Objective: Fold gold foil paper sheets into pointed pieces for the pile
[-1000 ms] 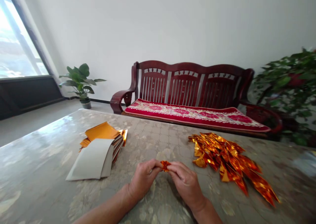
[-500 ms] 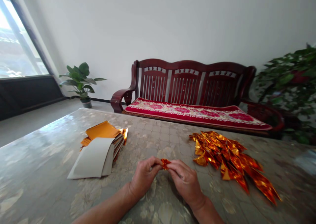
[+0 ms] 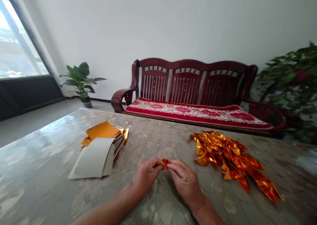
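I see a paper stack (image 3: 90, 159) at frame left, a foil pile (image 3: 228, 155) at right. At lower centre, left hand (image 3: 145, 175) and right hand (image 3: 185, 180) pinch one foil piece (image 3: 165, 164).

I see the person's left forearm (image 3: 106, 206) slanting in long and low, the right forearm (image 3: 207, 211) shorter and steeper, both bare. The left hand (image 3: 144, 174) and right hand (image 3: 186, 180) nearly meet out front, each pinching between thumb and forefinger, the tips pointing inward.
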